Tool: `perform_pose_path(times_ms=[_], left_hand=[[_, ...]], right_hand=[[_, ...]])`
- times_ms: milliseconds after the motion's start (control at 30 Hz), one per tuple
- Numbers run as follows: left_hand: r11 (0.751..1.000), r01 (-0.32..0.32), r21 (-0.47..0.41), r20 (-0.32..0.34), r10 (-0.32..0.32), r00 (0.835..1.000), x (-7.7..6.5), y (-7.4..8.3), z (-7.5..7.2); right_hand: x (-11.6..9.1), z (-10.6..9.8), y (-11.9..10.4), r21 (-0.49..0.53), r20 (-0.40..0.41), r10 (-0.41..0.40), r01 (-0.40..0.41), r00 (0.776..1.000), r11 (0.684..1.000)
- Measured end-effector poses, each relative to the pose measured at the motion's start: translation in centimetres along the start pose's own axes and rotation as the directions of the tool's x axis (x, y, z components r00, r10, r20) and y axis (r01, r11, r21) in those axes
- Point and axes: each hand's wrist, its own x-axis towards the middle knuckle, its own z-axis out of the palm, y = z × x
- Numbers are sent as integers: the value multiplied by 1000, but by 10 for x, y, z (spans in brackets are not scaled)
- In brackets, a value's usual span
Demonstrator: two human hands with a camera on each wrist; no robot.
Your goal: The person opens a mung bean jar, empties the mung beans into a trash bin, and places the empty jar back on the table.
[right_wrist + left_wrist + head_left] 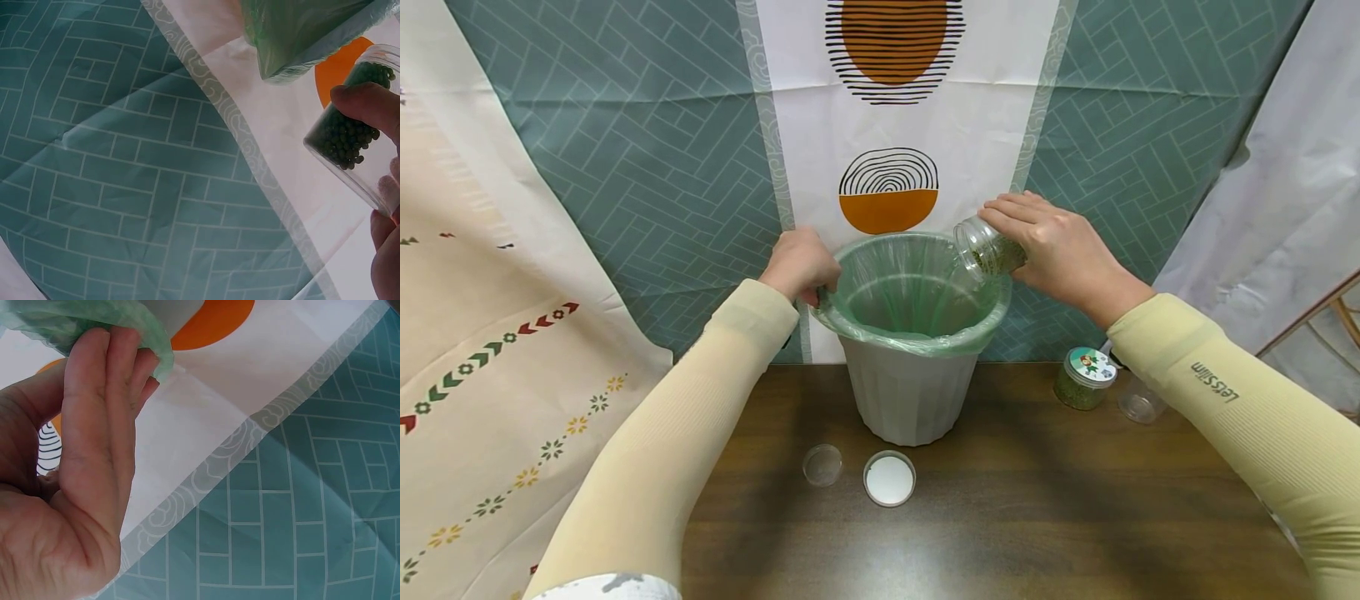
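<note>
My right hand (1052,242) grips a clear jar (992,252) that lies tipped on its side, its open mouth over the right rim of a trash can (910,392). Small green beans (350,134), which look like mung beans, fill part of the jar in the right wrist view. A green plastic bag (880,292) lines the can and folds over its rim. At the can's left rim, my left hand (801,265) holds the bagged edge, its fingers bent over the bag (140,337) in the left wrist view. The can's bottom inside is hidden.
In front of the can lie a clear lid (823,465) and a round lid with a white inside (889,479) on the wooden table (1000,517). Right of it stand a lidded jar (1081,380) of green contents and a clear container (1141,403). A patterned cloth (700,125) hangs behind.
</note>
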Motion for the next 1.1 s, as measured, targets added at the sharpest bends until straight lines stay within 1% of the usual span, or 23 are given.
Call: perform_pose_path(times_ms=[333, 633, 800, 1100], left_hand=[[1000, 4, -3, 0, -4, 1000, 0, 0, 1], [1000, 3, -5, 2, -3, 1000, -1, 0, 0], [1000, -6, 7, -5, 6, 1000, -2, 0, -1], [1000, -28, -7, -21, 28, 999, -3, 0, 1]], right_hand=[[1, 0, 0, 0, -2, -9, 9, 1000, 1000], [1, -1, 2, 3, -7, 15, -15, 1000, 1000], [1, -2, 3, -1, -14, 8, -8, 1000, 1000], [0, -2, 3, -6, -13, -2, 2, 1000, 1000]])
